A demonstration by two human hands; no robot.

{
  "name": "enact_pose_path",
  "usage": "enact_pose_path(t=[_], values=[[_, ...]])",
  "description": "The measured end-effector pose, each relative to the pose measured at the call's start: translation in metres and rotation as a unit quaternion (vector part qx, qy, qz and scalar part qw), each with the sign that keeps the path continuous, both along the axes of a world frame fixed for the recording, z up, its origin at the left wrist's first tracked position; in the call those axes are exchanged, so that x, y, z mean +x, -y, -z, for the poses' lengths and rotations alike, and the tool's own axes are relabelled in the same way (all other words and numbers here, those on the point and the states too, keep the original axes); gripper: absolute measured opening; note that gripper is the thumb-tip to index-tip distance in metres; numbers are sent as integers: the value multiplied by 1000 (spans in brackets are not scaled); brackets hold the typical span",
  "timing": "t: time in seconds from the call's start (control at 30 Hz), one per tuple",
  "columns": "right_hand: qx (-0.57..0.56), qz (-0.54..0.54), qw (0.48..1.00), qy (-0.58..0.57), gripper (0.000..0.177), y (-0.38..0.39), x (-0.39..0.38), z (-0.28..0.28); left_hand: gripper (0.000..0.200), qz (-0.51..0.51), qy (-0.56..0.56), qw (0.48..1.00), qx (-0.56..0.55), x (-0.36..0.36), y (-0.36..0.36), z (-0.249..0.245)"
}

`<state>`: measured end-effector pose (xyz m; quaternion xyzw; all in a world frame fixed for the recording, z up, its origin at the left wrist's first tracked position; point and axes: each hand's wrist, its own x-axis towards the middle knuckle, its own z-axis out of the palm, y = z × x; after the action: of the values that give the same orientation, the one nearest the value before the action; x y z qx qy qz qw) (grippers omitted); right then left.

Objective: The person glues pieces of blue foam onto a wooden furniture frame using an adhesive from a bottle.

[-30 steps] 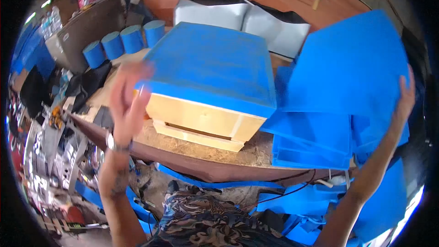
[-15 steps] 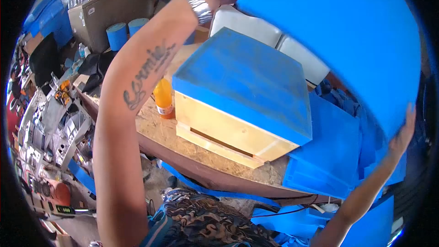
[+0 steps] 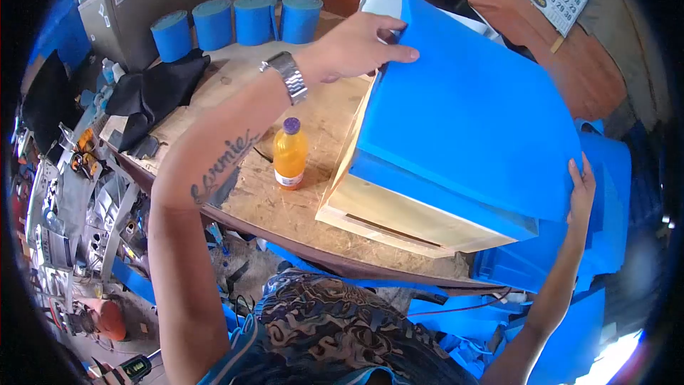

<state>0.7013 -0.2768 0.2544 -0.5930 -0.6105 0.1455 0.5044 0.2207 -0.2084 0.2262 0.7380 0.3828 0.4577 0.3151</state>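
The blue sheet [image 3: 470, 100] lies over the top of the pale wooden box [image 3: 420, 210], its longer side seeming to run left to right, roughly along the box's slotted front. At the front the sheet's edge sits a little back from the box's blue rim, while its right end reaches out past the box. The left hand [image 3: 363, 46] is clamped on the sheet's left edge near the far corner, thumb above, and is the nearer of the two to the box; the right hand [image 3: 581, 189] grips the right edge, out beyond the box's side. The box stands on the tabletop [image 3: 249, 96], with an orange bottle [image 3: 291, 157] just to its left and four blue rolls [image 3: 212, 26] farther back.
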Motion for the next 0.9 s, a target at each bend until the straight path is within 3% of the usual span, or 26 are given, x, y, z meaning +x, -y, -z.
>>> enact_pose_path(t=[0.1,0.2,0.4,0.7,0.77,0.83,0.9], values=[[-21,13,1000,19,53,1,4,2,65,28,-17,999,-10,2,-12,13],[-35,20,999,34,52,2,2,7,63,-18,-53,998,40,9,-22,28],[-46,16,998,30,51,-3,4,21,54,27,-54,998,19,12,-19,21],[-78,14,995,53,49,-6,2,36,50,16,-91,995,43,11,-24,32],[-86,9,993,79,48,-10,5,38,48,28,-101,994,26,11,-18,28],[-94,10,990,105,46,-8,3,38,50,14,-96,993,-71,12,-12,23],[-101,-15,984,147,44,-7,6,34,50,3,-129,991,-39,7,-22,35]])
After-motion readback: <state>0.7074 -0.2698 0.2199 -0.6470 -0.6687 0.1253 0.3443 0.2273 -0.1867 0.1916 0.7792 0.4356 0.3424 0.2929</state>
